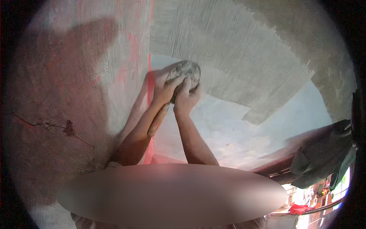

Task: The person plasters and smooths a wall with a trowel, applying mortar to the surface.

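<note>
Leftward runs a cracked wall [57, 95], then a red stripe [151, 81]; a wooden handle [158, 121] shows below the left grip [166, 91], curled with the right grip [187, 100] around a dark, grey-smeared object [187, 69] before a grey-streaked surface [228, 68]; rightmost hangs dark cloth [322, 154].

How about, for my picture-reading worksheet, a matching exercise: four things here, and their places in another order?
Things
1. dark rounded object
2. crack
3. dark cloth
4. red stripe

Places
A. draped at the far right
B. across the left wall
C. held in the left hand and right hand
D. running roughly top to bottom, left of centre

Pairs: 1-C, 2-B, 3-A, 4-D
</note>
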A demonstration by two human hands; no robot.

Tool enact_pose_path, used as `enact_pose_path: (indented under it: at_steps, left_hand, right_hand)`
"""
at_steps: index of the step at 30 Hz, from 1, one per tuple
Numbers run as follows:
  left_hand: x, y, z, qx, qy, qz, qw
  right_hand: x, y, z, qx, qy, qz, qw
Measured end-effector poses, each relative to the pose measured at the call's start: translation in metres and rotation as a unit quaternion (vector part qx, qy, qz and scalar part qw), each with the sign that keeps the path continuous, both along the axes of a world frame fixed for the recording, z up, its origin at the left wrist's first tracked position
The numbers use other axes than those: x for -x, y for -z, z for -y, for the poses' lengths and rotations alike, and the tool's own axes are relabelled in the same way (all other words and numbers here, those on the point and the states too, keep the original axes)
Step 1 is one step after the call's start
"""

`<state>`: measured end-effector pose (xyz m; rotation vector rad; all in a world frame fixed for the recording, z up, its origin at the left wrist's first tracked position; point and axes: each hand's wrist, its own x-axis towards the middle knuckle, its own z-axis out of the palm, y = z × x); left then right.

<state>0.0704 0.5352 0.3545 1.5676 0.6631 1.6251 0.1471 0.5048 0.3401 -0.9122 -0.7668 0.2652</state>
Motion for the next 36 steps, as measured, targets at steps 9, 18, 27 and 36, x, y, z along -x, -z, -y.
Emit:
enact_pose_path:
  at_steps: [9,18,27,36]
  left_hand:
    - [-0.006,0.006,-0.002,0.062,0.043,0.043,0.996]
    - [-0.012,0.015,0.0,0.031,0.018,0.046,0.998]
    - [-0.015,0.059,0.004,0.011,0.0,0.062,0.998]
    - [-0.029,0.04,0.005,-0.024,0.013,0.103,0.994]
  right_hand:
    - [-0.004,0.003,0.003,-0.025,0.054,0.077,0.995]
    - [-0.007,0.001,0.007,-0.057,-0.039,0.04,0.997]
    - [0.0,0.026,0.031,0.078,-0.027,0.015,0.996]
    - [-0.02,0.022,0.009,0.056,0.074,0.079,0.993]
